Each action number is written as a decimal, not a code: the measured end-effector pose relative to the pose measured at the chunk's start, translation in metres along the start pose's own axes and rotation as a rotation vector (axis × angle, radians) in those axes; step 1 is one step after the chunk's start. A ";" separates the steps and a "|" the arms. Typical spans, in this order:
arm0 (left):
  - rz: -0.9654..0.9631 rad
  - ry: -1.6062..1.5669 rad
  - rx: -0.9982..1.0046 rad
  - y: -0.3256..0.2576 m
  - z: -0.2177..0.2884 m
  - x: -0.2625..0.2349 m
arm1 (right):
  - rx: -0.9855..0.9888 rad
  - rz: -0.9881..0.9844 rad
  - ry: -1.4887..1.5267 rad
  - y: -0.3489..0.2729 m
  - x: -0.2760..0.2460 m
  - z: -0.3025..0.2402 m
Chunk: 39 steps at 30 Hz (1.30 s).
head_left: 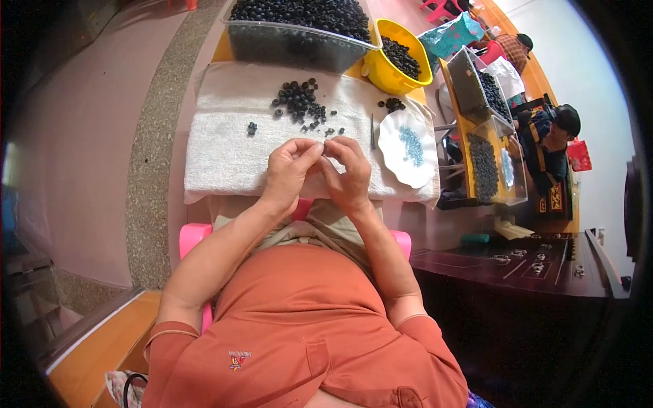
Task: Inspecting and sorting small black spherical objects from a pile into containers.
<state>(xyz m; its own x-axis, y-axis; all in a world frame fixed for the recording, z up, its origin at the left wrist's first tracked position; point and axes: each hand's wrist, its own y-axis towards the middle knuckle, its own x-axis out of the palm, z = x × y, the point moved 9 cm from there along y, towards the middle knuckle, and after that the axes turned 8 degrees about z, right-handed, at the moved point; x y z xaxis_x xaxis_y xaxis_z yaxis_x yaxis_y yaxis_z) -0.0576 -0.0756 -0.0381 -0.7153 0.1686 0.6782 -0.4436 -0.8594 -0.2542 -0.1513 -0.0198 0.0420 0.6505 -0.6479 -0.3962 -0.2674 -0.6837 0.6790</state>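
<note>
My left hand (291, 171) and my right hand (348, 175) meet over the near part of a white towel (224, 160). Thumb and fingers of each are pinched together, and what lies between the fingertips is too small and covered to name. Just beyond them is a loose pile of small round black parts (299, 99), some with a hole in the middle. A few more black parts (252, 128) sit apart on the left. To the right of my right hand are dark tweezers or a similar thin tool (372, 131) and a white scalloped plate (389, 160) holding small light-blue pieces.
A clear plastic bin (292, 49) full of black parts stands at the back, beside a yellow tub (389, 76) with more. A small black cluster (392, 105) lies near the plate. Rightward, two people sit by another table (469, 178) with bins. A dark tabletop (442, 262) is at near right.
</note>
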 end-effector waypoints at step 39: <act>0.064 -0.007 0.047 0.000 -0.003 -0.010 | -0.028 0.017 -0.023 0.001 -0.003 -0.003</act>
<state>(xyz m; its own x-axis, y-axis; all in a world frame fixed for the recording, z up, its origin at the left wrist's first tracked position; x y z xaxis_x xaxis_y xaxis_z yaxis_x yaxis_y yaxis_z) -0.0522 -0.0759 -0.0465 -0.7378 0.1091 0.6662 -0.3708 -0.8901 -0.2650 -0.1512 -0.0175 0.0461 0.6294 -0.6670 -0.3986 -0.2579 -0.6632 0.7026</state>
